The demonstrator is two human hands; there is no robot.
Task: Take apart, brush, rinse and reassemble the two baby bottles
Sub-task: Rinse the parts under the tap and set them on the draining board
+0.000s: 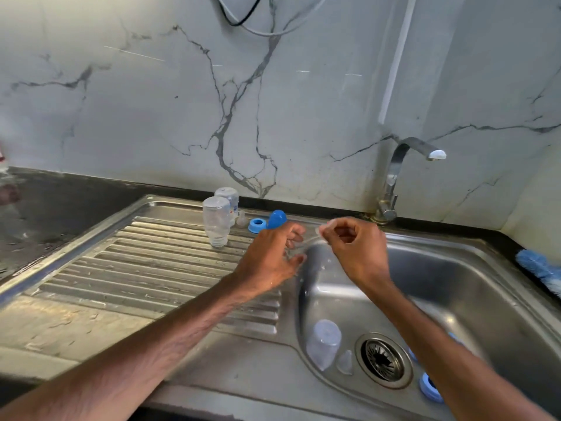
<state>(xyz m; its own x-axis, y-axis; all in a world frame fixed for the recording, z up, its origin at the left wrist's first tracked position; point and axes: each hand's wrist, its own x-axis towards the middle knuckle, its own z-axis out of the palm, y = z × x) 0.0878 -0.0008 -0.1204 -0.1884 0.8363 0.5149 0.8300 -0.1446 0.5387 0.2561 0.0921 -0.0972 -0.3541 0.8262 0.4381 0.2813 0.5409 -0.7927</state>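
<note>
Head view only.

Step, my read: handling one small part over the sink (473,268), for a rinse or a check. The tap (394,177) looks off, with no stream visible.

Doing it well:
- keep the part over the basin, so a drop lands in steel and not on the counter
- light pinch on the rim; turn it under the water and flush the tip hole
- then park it left of the tap with the other parts

Right hand (356,249): in front of the tap, fingers curled in, thumb and forefinger closed on a small clear part (318,231). Probably a teat, but too blurred to be sure.

Left hand (270,259): further left of the tap, fingers half curled. Cannot tell whether it holds anything; motion blur.

Left of the tap, along the back edge: front bottle (216,221) and rear bottle (227,197), both neck down, then board teat (242,220), board ring (257,225) and blue cap (277,218).

Well in front of the tap, in the basin: clear dome cap (323,344), basin teat (345,363) and basin ring (429,387). These look not yet done.

Brush (540,271): right of the tap, on the rim.
</note>
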